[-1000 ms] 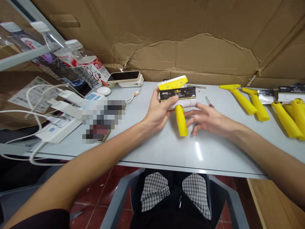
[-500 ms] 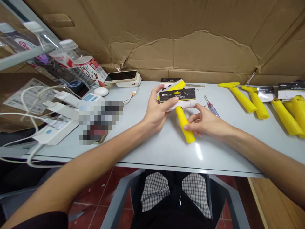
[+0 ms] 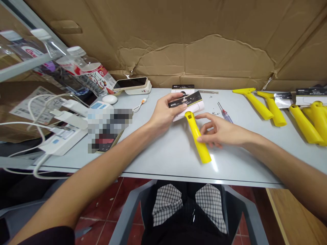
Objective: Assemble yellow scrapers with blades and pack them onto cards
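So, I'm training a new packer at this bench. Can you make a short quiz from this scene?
1. Which hand holds the black packaging card?
2. True or false: the screwdriver is gripped in the right hand.
3. What rests on the white charger block? A) a smartphone B) a plastic bottle C) a yellow scraper

Key: 1. The left hand. 2. False, it lies on the table. 3. A.
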Available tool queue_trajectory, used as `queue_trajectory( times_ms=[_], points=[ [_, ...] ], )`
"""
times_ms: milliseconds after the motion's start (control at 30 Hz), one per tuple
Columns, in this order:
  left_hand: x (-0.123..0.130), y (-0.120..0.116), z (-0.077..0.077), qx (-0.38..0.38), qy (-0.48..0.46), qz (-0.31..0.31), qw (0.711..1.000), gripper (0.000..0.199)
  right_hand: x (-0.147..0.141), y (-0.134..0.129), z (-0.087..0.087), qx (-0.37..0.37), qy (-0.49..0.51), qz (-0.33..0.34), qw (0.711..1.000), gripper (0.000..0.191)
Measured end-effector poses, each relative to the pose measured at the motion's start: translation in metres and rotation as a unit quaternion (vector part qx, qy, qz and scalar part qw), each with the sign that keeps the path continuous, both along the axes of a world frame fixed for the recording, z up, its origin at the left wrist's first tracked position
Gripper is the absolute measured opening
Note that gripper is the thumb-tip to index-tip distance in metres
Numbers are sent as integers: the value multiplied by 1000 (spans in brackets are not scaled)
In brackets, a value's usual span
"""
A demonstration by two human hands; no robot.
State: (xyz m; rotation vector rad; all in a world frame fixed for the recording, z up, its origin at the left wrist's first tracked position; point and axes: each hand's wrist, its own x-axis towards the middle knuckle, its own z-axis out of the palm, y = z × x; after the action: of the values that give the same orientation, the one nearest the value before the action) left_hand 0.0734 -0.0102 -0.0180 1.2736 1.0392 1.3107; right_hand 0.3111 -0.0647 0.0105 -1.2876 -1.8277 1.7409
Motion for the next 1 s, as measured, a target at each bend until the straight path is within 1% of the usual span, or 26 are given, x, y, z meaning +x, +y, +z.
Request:
queue_trajectory(
  times_ms=[100,167,267,367,467,533,567,633,667,733,767,800,833,867,933,1000],
  points=[
    [2,-7,-1,-13,19,-49,999,65,-1,6,-1,41,47,-120,991,54],
    [4,-12,0,13,57,-74,996,61,-1,9,-1,53,89,-171,980,39],
    [5,-16,1,73,132,-97,984,55,0,11,0,60,120,-172,976,20],
    [3,-10,0,132,165,-110,971,50,0,10,1,56,135,-189,971,9],
    [-5,3,-3,173,189,-102,961,39,2,12,4,41,163,-224,960,10],
    [-12,12,-5,188,236,-79,950,30,6,17,6,39,178,-247,952,12],
    [-16,15,-5,200,274,-68,938,29,9,20,7,42,181,-260,948,13],
    [-22,19,-6,250,362,-78,895,36,14,27,8,49,186,-286,939,15],
    [-24,20,-6,278,404,-99,866,39,17,30,9,52,188,-299,934,16],
    [-25,17,-5,319,474,-156,806,40,21,35,9,57,189,-318,927,20],
    [-24,15,-4,327,500,-185,780,39,22,37,9,59,187,-324,926,21],
    [-24,13,-2,327,519,-209,762,37,23,38,9,58,184,-328,925,23],
    [-23,11,0,322,530,-225,752,35,23,39,9,56,178,-330,925,25],
    [-24,11,2,314,534,-235,749,35,23,39,8,52,170,-330,927,26],
    [-29,13,6,298,532,-236,756,33,21,37,6,43,151,-318,935,27],
    [-37,18,9,279,535,-224,765,28,17,34,3,38,131,-299,945,24]
  ],
)
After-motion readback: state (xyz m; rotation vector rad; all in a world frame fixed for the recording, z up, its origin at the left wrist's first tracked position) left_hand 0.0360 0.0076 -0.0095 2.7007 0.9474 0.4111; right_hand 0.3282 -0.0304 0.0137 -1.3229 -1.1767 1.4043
